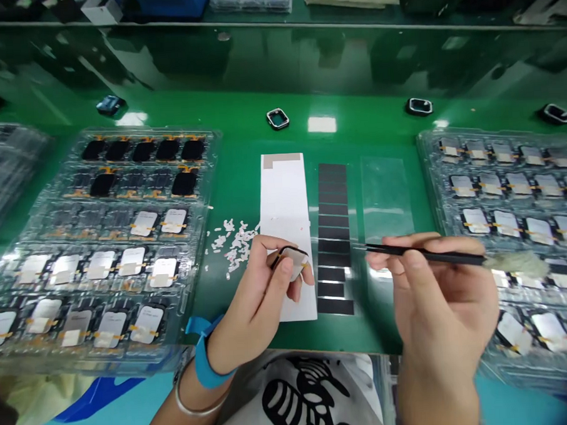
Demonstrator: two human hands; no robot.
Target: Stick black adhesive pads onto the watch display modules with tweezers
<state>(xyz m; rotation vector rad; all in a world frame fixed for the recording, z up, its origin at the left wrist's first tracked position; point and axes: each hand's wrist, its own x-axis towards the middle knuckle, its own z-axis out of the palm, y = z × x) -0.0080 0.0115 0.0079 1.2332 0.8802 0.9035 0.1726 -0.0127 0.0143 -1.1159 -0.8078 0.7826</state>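
Note:
My left hand (263, 288) grips a small rounded-square watch screen (296, 262), its pale back turned up and a dark edge showing. It is held above a long white strip sheet (283, 197), which has a grey-beige patch along its top end. In my right hand (437, 287) is a pair of black tweezers (421, 251), held level with the tips pointing left. Those tips are near a column of black rectangular stickers (334, 235) on a clear backing. White scraps (235, 243) lie scattered to the left of the white sheet.
A clear tray (201, 206) of watch screens, some dark side up, stands left. Another tray (427, 168) of pale-backed ones stands right. A clear film (386, 189) lies between stickers and right tray. Several watch cases (284, 123) sit farther back, below a shelf (256, 21).

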